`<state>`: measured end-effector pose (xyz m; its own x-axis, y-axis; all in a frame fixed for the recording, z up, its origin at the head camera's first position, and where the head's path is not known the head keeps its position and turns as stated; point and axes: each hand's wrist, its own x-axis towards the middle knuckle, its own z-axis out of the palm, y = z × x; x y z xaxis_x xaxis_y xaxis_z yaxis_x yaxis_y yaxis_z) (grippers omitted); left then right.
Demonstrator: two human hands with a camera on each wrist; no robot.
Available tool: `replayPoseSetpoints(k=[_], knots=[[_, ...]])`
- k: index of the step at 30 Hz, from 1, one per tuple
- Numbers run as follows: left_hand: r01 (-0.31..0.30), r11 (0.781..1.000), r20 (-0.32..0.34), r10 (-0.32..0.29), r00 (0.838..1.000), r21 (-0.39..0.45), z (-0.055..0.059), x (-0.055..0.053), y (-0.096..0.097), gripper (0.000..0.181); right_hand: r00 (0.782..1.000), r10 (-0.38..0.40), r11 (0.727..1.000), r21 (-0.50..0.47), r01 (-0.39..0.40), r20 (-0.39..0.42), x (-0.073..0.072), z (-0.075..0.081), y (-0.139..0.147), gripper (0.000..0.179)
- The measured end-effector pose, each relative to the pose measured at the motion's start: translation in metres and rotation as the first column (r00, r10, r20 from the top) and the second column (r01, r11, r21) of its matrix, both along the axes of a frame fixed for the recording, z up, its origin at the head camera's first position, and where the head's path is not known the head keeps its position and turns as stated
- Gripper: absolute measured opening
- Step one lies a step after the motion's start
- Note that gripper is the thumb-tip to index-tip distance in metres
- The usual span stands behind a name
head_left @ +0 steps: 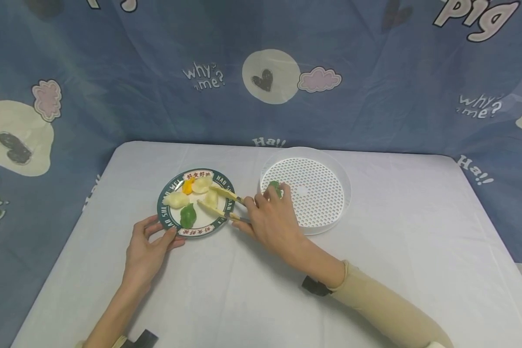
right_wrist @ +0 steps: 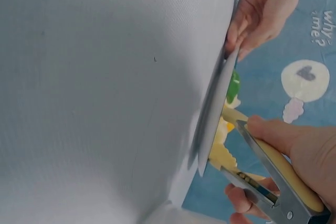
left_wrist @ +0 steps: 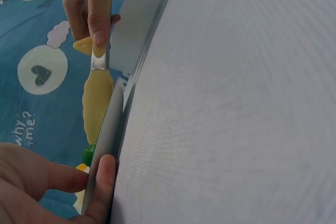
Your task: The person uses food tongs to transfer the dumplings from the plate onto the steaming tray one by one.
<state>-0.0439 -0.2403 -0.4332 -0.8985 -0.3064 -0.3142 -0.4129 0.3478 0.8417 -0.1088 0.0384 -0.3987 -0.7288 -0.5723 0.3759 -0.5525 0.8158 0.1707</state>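
My left hand (head_left: 148, 249) holds the near-left rim of a round plate (head_left: 167, 189) with a green lettered border, thumb above and fingers beneath. On the plate lie pale dumpling-shaped pieces (head_left: 176, 199), a green piece (head_left: 188, 216) and a small orange piece (head_left: 188, 186). My right hand (head_left: 274, 217) grips metal tongs (right_wrist: 268, 166) with yellow tips and handle insets. The tongs' spread tips reach over the plate's right side, on either side of one pale piece (head_left: 211, 198); whether they touch it I cannot tell.
Right of the plate sits a round white tray (head_left: 339, 169) with a perforated bottom. A green piece (head_left: 275, 186) lies at its left side, partly hidden by my right hand. White cloth (head_left: 396, 232) covers the table, and a blue printed curtain (head_left: 165, 116) hangs behind.
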Motion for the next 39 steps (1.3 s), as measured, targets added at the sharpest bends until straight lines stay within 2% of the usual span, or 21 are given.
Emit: replayPoseSetpoints(k=[17, 24, 39], knots=[[-0.004, 1.000, -0.009, 0.004, 1.000, 0.003, -0.001, 0.000, -0.001, 0.080, 0.999, -0.003, 0.999, -0.040, 0.005, 0.050, 0.000, -0.002, 0.000, 0.055], [-0.003, 1.000, -0.007, 0.003, 1.000, 0.019, 0.000, 0.000, -0.001, 0.080, 0.999, -0.016, 1.000, -0.010, 0.017, 0.037, -0.001, -0.002, 0.003, 0.057], [-0.002, 1.000, 0.007, 0.002, 1.000, -0.013, 0.001, 0.000, 0.000, 0.080, 0.990, -0.062, 0.998, -0.025, 0.066, 0.127, 0.003, 0.017, 0.019, 0.058]])
